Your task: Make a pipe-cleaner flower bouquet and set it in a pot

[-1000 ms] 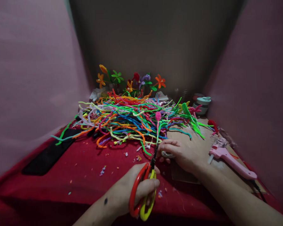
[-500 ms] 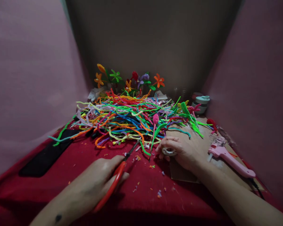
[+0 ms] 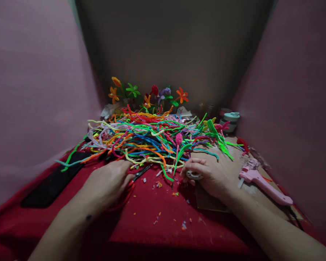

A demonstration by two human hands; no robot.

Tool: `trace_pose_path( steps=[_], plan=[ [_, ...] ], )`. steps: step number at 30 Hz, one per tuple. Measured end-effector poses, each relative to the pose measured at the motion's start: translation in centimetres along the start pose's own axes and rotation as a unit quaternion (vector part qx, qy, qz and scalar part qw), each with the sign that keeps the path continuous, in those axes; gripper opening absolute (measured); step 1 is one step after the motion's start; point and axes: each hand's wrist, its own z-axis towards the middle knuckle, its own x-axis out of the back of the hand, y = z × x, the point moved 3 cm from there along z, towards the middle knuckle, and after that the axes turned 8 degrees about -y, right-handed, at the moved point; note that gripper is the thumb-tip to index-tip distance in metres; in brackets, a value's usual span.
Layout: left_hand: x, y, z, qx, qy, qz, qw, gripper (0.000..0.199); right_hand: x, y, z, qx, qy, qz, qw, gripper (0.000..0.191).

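Observation:
My left hand (image 3: 112, 179) is closed over the red-handled scissors (image 3: 141, 173), low on the cloth at the front edge of the pile, blades pointing right. In my right hand (image 3: 199, 174), the fingers are curled round a small white ring-shaped spool (image 3: 194, 175) near the cardboard's left edge. Between the hands a pink bud (image 3: 179, 139) on a stem stands upright with a green leaf (image 3: 183, 151) beside it; its lower end is just left of my right fingers. The big heap of coloured pipe cleaners (image 3: 143, 136) lies behind both hands.
A black phone-like slab (image 3: 50, 185) lies at the left. A pink glue gun (image 3: 264, 183) rests on cardboard (image 3: 213, 199) at the right, with a lidded jar (image 3: 230, 121) behind. Fuzzy flowers (image 3: 147, 100) stand at the back. Small scraps dot the red cloth (image 3: 152, 232).
My left hand has moved left and up toward the pile, bringing the scissors down flatter near the cloth. My right hand has barely moved and still has the spool.

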Motion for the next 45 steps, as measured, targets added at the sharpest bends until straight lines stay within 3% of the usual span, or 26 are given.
trace_pose_path(
  steps=[2, 6, 12, 18, 20, 22, 24, 25, 27, 29, 30, 31, 33, 36, 38, 39, 41, 42, 45],
  plan=[
    [0.2, 2.8, 0.6, -0.066, 0.031, -0.089, 0.993, 0.024, -0.2, -0.1, -0.1, 0.013, 0.002, 0.009, 1.0, 0.014],
    [-0.2, 7.5, 2.2, -0.205, 0.04, -0.272, 0.939, 0.034, -0.3, 0.0, -0.3, 0.046, -0.001, 0.004, 0.999, 0.014],
    [-0.3, 9.5, 3.0, -0.336, 0.126, -0.174, 0.917, 0.023, 0.1, 0.8, -0.2, 0.021, -0.036, 0.065, 0.997, 0.009],
    [-0.6, 10.1, 3.0, -0.371, 0.172, -0.051, 0.911, 0.025, 0.2, 0.7, -0.4, 0.017, -0.061, 0.053, 0.997, 0.012],
    [-0.5, 10.5, 2.9, -0.345, 0.186, -0.049, 0.919, 0.026, 0.2, 0.2, -0.5, 0.028, -0.05, 0.024, 0.998, 0.015],
    [-0.3, 10.6, 3.0, -0.289, 0.185, -0.115, 0.932, 0.022, 0.2, -0.4, -0.7, 0.073, -0.021, -0.028, 0.997, 0.011],
    [-0.4, 10.6, 3.3, -0.215, 0.112, -0.271, 0.931, 0.019, 0.2, -1.1, -1.1, 0.14, 0.006, -0.095, 0.986, 0.016],
    [-0.7, 10.5, 3.6, -0.178, 0.041, -0.374, 0.909, 0.018, 0.1, -1.5, -1.3, 0.172, 0.014, -0.133, 0.976, 0.021],
    [-1.7, 10.7, 4.0, -0.115, -0.129, -0.565, 0.807, 0.015, -0.1, -2.0, -1.9, 0.23, 0.024, -0.214, 0.949, 0.024],
    [-2.4, 10.9, 4.2, -0.095, -0.269, -0.664, 0.691, 0.012, -0.3, -2.5, -2.6, 0.285, 0.034, -0.284, 0.915, 0.021],
    [-2.5, 10.9, 4.3, -0.099, -0.314, -0.678, 0.657, 0.013, -0.3, -2.8, -2.9, 0.31, 0.041, -0.308, 0.899, 0.021],
    [-2.5, 10.8, 4.4, -0.107, -0.34, -0.679, 0.642, 0.015, -0.3, -3.0, -3.2, 0.328, 0.05, -0.326, 0.885, 0.021],
    [-2.4, 10.2, 5.0, -0.119, -0.349, -0.667, 0.648, 0.021, -0.1, -3.5, -3.5, 0.339, 0.071, -0.35, 0.87, 0.02],
    [-2.0, 8.8, 6.4, -0.101, -0.286, -0.654, 0.694, 0.022, 1.0, -4.6, -3.5, 0.325, 0.105, -0.357, 0.869, 0.012],
    [-1.9, 7.9, 7.5, -0.072, -0.212, -0.589, 0.777, 0.022, 1.8, -5.3, -3.3, 0.304, 0.103, -0.361, 0.876, 0.009],
    [-1.9, 7.6, 7.9, -0.06, -0.171, -0.526, 0.831, 0.024, 2.1, -5.6, -3.1, 0.287, 0.085, -0.376, 0.877, 0.009],
    [-2.0, 7.6, 8.5, -0.046, -0.107, -0.422, 0.899, 0.028, 2.4, -5.8, -2.6, 0.236, 0.02, -0.429, 0.872, 0.008],
    [-2.1, 7.9, 8.7, -0.045, -0.086, -0.389, 0.916, 0.029, 2.5, -5.6, -2.5, 0.207, -0.018, -0.46, 0.863, 0.008],
    [-2.5, 8.7, 9.0, -0.047, -0.059, -0.357, 0.931, 0.029, 2.5, -4.2, -2.2, 0.1, -0.124, -0.53, 0.833, 0.011]
  ],
)
